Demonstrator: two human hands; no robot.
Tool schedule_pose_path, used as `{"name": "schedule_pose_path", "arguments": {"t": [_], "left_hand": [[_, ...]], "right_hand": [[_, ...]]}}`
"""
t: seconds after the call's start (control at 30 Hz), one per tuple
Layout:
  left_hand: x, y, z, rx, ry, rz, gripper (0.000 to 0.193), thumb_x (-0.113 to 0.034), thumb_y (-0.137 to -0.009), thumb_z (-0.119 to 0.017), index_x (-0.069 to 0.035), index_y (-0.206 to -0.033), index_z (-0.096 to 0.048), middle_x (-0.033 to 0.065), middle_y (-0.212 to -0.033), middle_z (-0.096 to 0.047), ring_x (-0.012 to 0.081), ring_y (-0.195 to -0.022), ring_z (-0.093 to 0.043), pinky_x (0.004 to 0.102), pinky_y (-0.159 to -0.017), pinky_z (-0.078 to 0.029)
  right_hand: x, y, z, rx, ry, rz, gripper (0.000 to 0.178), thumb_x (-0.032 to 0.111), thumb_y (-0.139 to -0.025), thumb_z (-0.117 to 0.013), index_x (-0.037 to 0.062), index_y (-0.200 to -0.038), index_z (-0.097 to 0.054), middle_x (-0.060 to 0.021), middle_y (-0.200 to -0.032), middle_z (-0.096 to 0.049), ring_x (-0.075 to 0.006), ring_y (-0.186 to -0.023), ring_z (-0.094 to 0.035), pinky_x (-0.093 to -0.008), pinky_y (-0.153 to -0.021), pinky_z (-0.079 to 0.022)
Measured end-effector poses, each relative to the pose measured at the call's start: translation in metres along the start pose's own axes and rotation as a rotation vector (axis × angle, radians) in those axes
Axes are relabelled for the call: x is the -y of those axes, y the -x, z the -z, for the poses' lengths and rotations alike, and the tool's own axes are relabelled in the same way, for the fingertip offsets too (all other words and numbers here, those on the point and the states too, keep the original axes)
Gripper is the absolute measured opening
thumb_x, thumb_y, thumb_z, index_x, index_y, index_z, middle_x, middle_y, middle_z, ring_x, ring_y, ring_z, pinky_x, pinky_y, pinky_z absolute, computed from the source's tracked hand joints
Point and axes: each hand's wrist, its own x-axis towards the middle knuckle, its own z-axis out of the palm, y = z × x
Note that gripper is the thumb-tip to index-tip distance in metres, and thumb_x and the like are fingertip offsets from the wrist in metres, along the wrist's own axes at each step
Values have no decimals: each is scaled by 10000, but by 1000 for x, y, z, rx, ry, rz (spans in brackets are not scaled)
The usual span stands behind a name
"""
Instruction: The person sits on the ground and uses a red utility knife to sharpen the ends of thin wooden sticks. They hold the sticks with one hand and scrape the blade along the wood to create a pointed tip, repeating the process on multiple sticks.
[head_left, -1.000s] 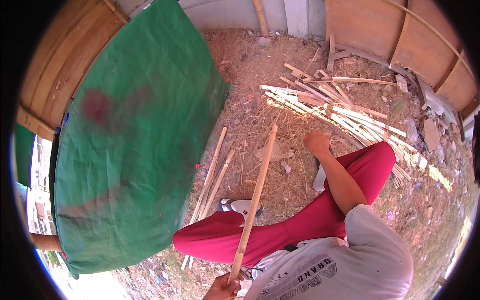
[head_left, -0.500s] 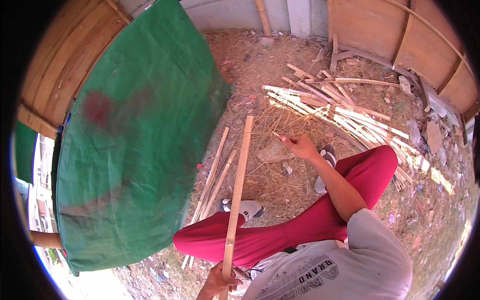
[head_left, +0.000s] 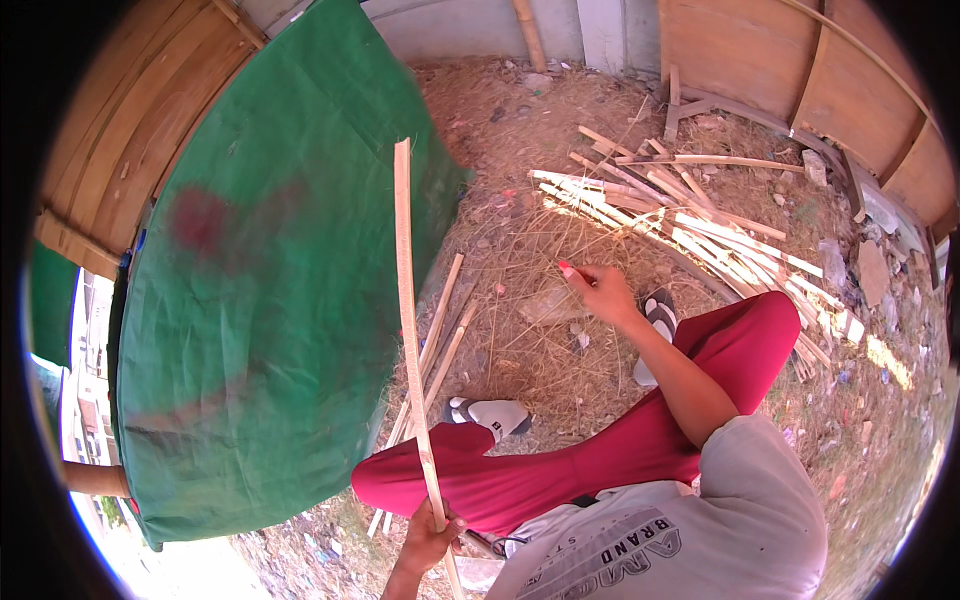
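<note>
- Holding a bamboo strip [head_left: 409, 330] in my left grip [head_left: 424, 545], fingers curled round it near its lower end.
- Long axis runs away from me, slightly leftward; far tip shows against the green sheet [head_left: 280, 330].
- Right grip [head_left: 606, 295] pinches a small red-ended object [head_left: 568, 270], kind unclear; it sits right of the strip, well apart.
- Left hand nearer: touching.
</note>
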Motion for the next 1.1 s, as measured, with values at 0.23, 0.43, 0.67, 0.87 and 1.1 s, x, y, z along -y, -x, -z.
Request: {"name": "schedule_pose_path", "arguments": {"t": [0.23,0.43,0.67,0.87,1.1], "left_hand": [[-10,-36,-25,94,-89,54,266,-139,-947,-710,-100,-862,-461,-43,-597,-430,34,-503,-403,230,-442,-331],[-39,-81,-62,53,-384,-101,393,-261,-911,-766,-93,-741,-453,-51,-627,-403,56,-600,-356,247,-520,-298],[-20,-116,-84,31,-406,-189,428,-314,-904,-752,-67,-727,-450,7,-621,-420,106,-614,-365,318,-537,-338],[-32,-114,-95,43,-391,-179,425,-276,-898,-746,-60,-729,-421,49,-626,-441,145,-619,-381,342,-559,-374],[-31,-101,-97,39,-543,-209,373,-222,-872,-739,-24,-751,-447,171,-653,-499,288,-611,-453,402,-621,-434]], "right_hand": [[47,60,-13,194,3,214,422,450,-954,-627,76,-1110,-744,-157,-785,-696,-288,-612,-653,-406,-595,-508],[54,102,-26,241,87,510,360,389,-949,-638,61,-1046,-750,-157,-777,-694,-337,-641,-671,-427,-577,-531],[52,101,-23,228,171,578,382,405,-931,-655,47,-1028,-751,-140,-777,-703,-322,-601,-669,-416,-532,-533],[51,104,-31,166,245,611,372,418,-934,-643,70,-1004,-751,-114,-756,-688,-307,-549,-645,-418,-482,-510],[49,95,-32,111,300,575,357,425,-928,-647,91,-978,-762,-109,-737,-686,-307,-549,-649,-419,-469,-504]]}}
